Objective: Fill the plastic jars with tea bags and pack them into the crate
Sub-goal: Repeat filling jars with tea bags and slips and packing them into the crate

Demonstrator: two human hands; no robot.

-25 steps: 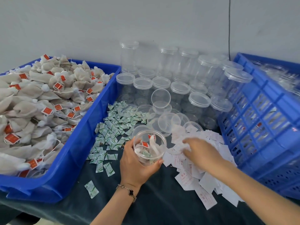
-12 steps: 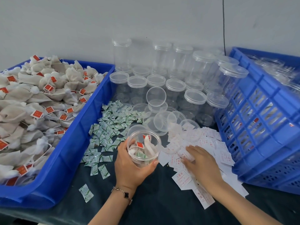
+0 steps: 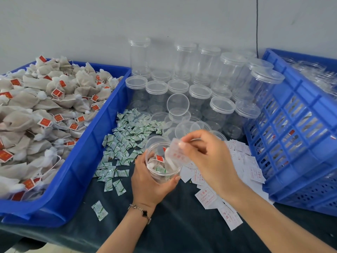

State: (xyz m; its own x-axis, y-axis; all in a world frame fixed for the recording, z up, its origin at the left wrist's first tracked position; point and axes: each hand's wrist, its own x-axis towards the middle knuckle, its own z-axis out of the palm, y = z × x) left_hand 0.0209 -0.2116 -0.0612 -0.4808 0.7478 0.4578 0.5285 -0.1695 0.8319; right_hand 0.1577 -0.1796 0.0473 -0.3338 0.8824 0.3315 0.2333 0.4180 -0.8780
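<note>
My left hand (image 3: 148, 183) grips an open clear plastic jar (image 3: 162, 172) from below, tilted toward me; inside lie tea bags with red tags and a small green-white sachet. My right hand (image 3: 206, 157) pinches a white paper slip (image 3: 176, 152) with red print right over the jar's mouth. A blue tray (image 3: 87, 161) at the left is heaped with tea bags (image 3: 36, 114). The blue slatted crate (image 3: 300, 139) at the right holds several clear jars, seen dimly through its wall.
Many empty lidded jars (image 3: 198, 92) stand at the back against the wall, loose lids (image 3: 177, 105) in front of them. Green-white sachets (image 3: 124, 141) are scattered left of the jar. White printed slips (image 3: 244, 165) lie under and right of my right hand on the dark tabletop.
My right hand lifted off the slip pile with one slip and brought it left and up to the jar's mouth. My left hand kept hold of the jar.
</note>
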